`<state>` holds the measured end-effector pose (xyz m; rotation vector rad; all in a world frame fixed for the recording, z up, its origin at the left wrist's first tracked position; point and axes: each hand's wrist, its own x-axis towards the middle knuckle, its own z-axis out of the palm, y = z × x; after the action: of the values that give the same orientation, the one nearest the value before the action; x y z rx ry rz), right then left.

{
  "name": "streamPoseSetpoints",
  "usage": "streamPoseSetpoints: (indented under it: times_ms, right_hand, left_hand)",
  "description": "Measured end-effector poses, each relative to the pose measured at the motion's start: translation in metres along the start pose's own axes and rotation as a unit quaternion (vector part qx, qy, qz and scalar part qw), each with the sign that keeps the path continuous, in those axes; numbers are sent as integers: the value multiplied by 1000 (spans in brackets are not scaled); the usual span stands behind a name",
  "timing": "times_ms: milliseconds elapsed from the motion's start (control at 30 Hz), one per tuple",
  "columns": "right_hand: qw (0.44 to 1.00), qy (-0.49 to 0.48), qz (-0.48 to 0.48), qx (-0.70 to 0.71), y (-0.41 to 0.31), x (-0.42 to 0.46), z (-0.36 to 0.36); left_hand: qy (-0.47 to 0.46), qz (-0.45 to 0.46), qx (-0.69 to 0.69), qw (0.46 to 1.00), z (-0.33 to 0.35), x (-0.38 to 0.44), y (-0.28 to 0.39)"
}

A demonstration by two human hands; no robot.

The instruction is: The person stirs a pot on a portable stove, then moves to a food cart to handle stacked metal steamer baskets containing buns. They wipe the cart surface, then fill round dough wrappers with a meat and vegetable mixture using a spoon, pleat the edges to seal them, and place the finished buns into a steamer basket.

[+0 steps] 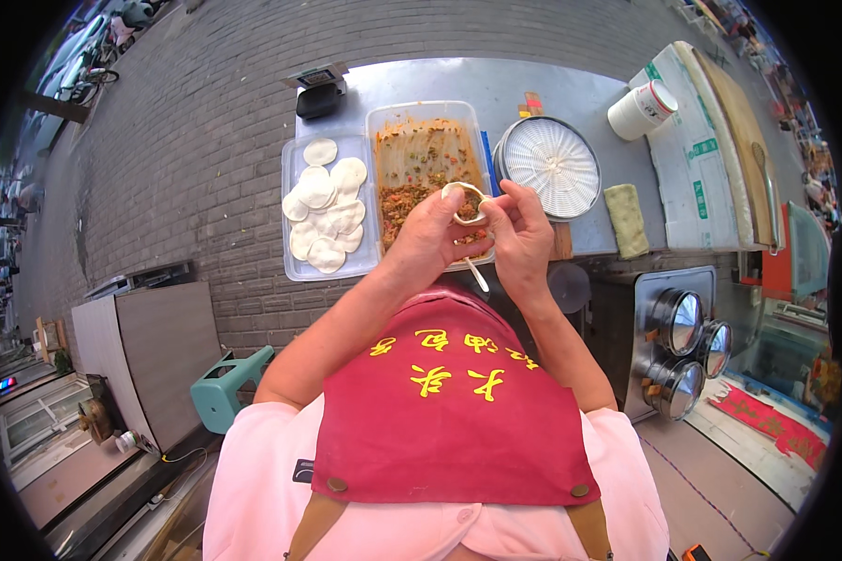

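Note:
My left hand (424, 235) cups a round dough wrapper (451, 191) with brown minced filling (469, 205) inside. At the wrapper's right edge, the thumb and fingers of my right hand (519, 235) pinch the rim, and the top still gapes. Both hands are above the front of a clear plastic tub (421, 106), which holds more chopped filling, heaped towards the near side. A white spoon handle (477, 275) sticks out over the tub's near edge. Left of the tub, several flat dough wrappers (326, 214) overlap in a shallow plastic tray (288, 263).
A round steamer with a white woven liner (551, 165) stands on the metal table (393, 77). Further right are a paper-cup stack (638, 112), a folded cloth (626, 221) and a foam box (695, 154). Metal steamers (684, 322) stand lower right; a green stool (221, 393), lower left.

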<state>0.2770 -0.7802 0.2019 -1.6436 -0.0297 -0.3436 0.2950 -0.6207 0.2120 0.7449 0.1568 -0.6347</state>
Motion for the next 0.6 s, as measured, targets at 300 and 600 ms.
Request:
streamPoseSetpoints:
  times_ms: [300,600]
  right_hand:
    - [981,-79,-108,-140,-20,8,7]
    - [943,-98,-194,-251,-16,14,-2]
  left_hand:
    - [81,118,166,976,14,2,-1]
    - [67,90,240,964,5,7,3]
